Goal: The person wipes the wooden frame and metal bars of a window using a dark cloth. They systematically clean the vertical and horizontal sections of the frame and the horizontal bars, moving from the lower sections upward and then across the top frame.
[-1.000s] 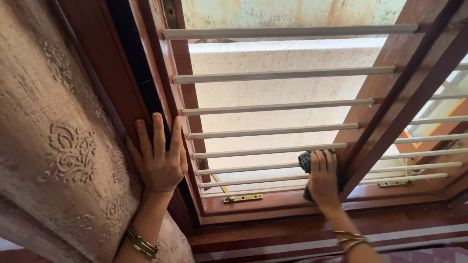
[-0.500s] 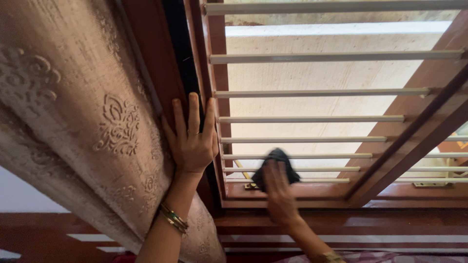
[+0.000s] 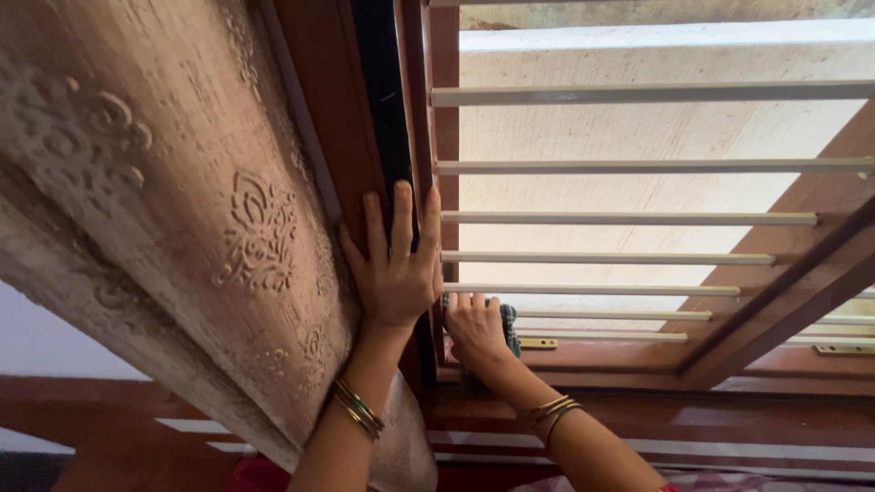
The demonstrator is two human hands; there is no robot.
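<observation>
My left hand [image 3: 394,264] lies flat with fingers spread against the brown wooden window frame [image 3: 337,137], right beside the beige patterned curtain [image 3: 182,219]. My right hand [image 3: 474,330] is closed on a dark cloth [image 3: 507,326] and presses it against the lower left corner of the frame, next to the white horizontal window bars [image 3: 620,219]. Most of the cloth is hidden behind the hand. Both wrists wear bangles.
A small brass latch [image 3: 538,343] sits on the bottom rail just right of the cloth. A diagonal brown window sash [image 3: 775,301] crosses the right side. The wooden sill [image 3: 693,410] runs below.
My right hand has slid left with the cloth along the bottom rail, from the right sash to the left corner. My left hand has stayed flat on the frame.
</observation>
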